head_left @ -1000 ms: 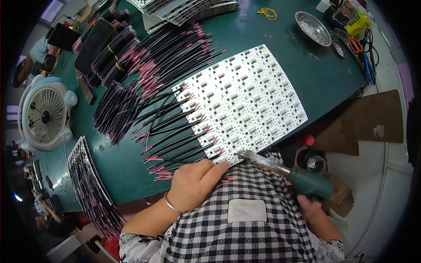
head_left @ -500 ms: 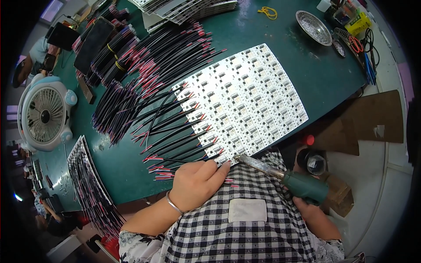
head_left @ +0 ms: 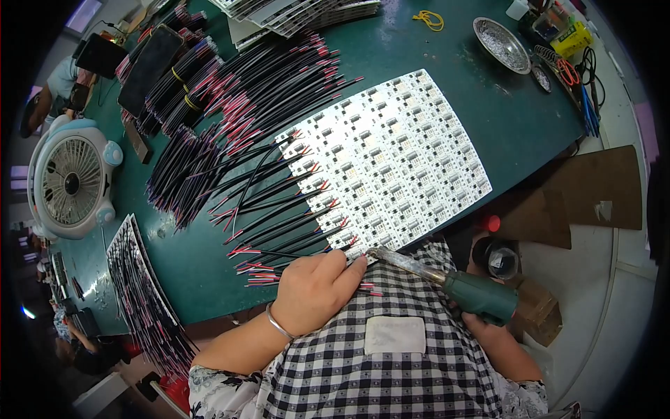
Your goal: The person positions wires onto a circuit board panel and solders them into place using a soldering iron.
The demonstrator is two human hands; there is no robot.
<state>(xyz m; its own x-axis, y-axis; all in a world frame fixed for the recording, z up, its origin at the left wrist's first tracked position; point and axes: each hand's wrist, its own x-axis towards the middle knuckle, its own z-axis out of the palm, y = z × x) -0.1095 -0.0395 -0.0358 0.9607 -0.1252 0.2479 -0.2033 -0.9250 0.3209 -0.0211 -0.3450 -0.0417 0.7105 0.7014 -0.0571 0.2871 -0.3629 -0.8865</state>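
Note:
A white circuit board panel (head_left: 401, 160) with rows of small parts lies at the table's near edge. Black cables (head_left: 279, 216) with red and white bare ends stick out along its left side. My left hand (head_left: 314, 290) rests at the panel's near-left corner, thumb and forefinger pinched on a wire there. The wire itself is mostly hidden by the fingers, though coloured ends (head_left: 371, 289) poke out past them. In my right hand (head_left: 485, 329) is a green soldering gun (head_left: 481, 297), its metal tip touching or just above the corner by my left fingertips. That hand's fingers are partly covered by the gun.
Bundles of black cables (head_left: 279, 84) lie at the back left, near a stack of panels (head_left: 286, 17). A fan (head_left: 70, 181) stands at the left. Another wired panel (head_left: 143, 286) lies by the left edge. A metal dish (head_left: 501, 45) and tools sit back right.
The soldering gun has shifted slightly left, its tip moving closer to my left fingertips. My left hand keeps its pinch at nearly the same place.

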